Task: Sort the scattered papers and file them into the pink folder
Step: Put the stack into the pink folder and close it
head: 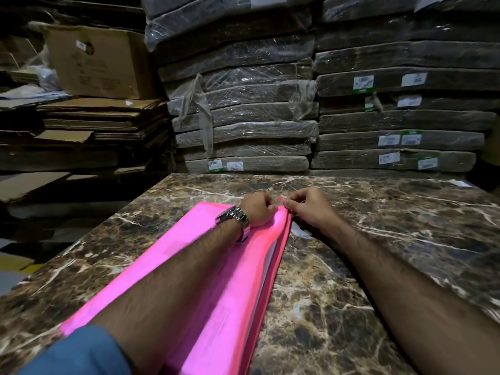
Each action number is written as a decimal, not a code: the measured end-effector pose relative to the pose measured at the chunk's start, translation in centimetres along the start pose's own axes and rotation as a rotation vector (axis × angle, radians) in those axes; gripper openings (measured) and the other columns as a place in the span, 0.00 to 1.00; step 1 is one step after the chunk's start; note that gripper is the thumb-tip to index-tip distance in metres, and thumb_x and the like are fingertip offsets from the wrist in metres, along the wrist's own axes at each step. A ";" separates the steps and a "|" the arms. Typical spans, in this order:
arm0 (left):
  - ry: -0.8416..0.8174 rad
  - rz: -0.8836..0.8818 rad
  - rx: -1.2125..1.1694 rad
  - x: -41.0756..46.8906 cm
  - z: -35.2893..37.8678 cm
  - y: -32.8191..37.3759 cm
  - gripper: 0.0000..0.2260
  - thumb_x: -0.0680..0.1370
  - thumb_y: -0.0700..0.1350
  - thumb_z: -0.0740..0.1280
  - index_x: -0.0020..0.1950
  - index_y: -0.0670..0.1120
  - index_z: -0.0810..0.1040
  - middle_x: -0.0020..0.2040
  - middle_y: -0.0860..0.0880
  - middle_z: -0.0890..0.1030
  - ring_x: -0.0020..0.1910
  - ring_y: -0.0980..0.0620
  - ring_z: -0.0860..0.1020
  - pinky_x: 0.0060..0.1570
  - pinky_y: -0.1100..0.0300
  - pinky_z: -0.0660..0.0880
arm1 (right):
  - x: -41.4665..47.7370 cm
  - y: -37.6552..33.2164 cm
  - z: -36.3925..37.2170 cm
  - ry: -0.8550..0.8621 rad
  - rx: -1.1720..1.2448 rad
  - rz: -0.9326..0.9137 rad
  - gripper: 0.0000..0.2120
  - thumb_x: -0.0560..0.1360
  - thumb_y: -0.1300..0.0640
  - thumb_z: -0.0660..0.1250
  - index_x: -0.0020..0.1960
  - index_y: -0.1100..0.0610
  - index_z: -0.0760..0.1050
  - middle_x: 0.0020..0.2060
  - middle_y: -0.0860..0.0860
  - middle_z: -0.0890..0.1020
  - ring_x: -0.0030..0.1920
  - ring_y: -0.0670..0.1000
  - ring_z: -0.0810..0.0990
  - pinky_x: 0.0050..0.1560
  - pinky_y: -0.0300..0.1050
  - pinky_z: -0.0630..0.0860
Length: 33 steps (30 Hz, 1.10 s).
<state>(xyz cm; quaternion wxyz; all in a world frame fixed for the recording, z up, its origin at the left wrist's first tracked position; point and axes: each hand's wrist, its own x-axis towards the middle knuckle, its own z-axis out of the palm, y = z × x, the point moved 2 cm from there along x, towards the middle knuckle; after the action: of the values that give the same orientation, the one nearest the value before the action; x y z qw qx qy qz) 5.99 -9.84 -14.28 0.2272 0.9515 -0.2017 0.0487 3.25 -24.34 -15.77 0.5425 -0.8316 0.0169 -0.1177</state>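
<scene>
Pink folder point(194, 266): we see it lying shut on the marbled desk point(351, 266), running from the near edge away from us; white paper edges point(272, 255) show inside its right side, so the filing looks largely done.
Left hand point(258, 209): grip closed at the folder's far corner, forearm resting along the cover, likely to pin it flat.
Right hand point(307, 209): fingertips pinched on a small pink tie point(280, 199) at that same corner; we judge it is being fastened.
Wristwatch point(234, 216): on the left wrist, above the cover.
</scene>
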 end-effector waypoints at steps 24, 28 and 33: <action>-0.035 -0.107 -0.164 1.6 -0.4 -1.0 0.15 0.76 0.51 0.68 0.31 0.50 0.73 0.30 0.55 0.73 0.30 0.58 0.70 0.29 0.63 0.64 | -1.2 -1.0 -0.5 0.182 0.069 0.002 0.06 0.68 0.67 0.76 0.40 0.60 0.80 0.34 0.52 0.83 0.34 0.47 0.83 0.30 0.38 0.80; -0.014 -0.133 -0.154 1.6 0.0 -1.1 0.12 0.76 0.52 0.68 0.34 0.50 0.75 0.32 0.54 0.74 0.35 0.55 0.72 0.31 0.62 0.65 | -1.0 -1.0 0.0 0.177 -0.185 -0.138 0.06 0.69 0.67 0.75 0.40 0.58 0.82 0.35 0.51 0.84 0.39 0.51 0.84 0.40 0.44 0.83; -0.049 -0.120 -0.151 1.7 0.0 -1.1 0.13 0.75 0.53 0.70 0.33 0.49 0.77 0.31 0.52 0.76 0.34 0.55 0.73 0.33 0.63 0.66 | -0.8 -0.8 1.2 0.130 -0.547 -0.169 0.04 0.72 0.66 0.71 0.44 0.60 0.85 0.38 0.55 0.85 0.42 0.52 0.83 0.42 0.42 0.79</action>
<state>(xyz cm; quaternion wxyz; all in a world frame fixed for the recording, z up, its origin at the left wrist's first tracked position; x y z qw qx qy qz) 8.00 -9.57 -14.39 0.2957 0.9429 -0.1530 -0.0036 2.67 -22.76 -15.64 0.2842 -0.9362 0.0136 -0.2065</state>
